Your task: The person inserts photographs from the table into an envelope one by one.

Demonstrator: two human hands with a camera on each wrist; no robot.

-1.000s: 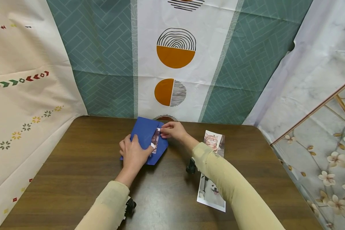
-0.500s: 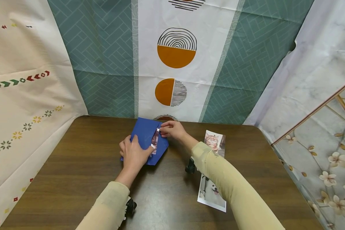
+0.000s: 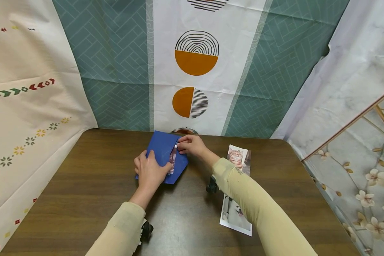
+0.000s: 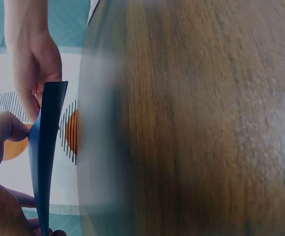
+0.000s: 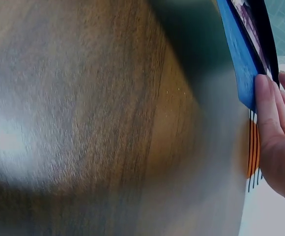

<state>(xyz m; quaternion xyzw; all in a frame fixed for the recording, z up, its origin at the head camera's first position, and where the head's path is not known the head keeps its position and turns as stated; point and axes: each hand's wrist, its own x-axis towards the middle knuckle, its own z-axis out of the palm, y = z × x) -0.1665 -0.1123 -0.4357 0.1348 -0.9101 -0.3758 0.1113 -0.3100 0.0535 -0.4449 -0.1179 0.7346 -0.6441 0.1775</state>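
Envelope (image 3: 160,147), gripped by the left hand (image 3: 149,170) and right hand (image 3: 193,145), partly hides a photo (image 3: 173,157).

Two hands (image 3: 151,171) (image 3: 193,145), one blue envelope (image 3: 162,146) and one table (image 3: 188,213) show.

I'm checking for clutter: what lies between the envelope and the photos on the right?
The head view shows, between envelope and photos, the right hand with a black wrist device, above brown table.
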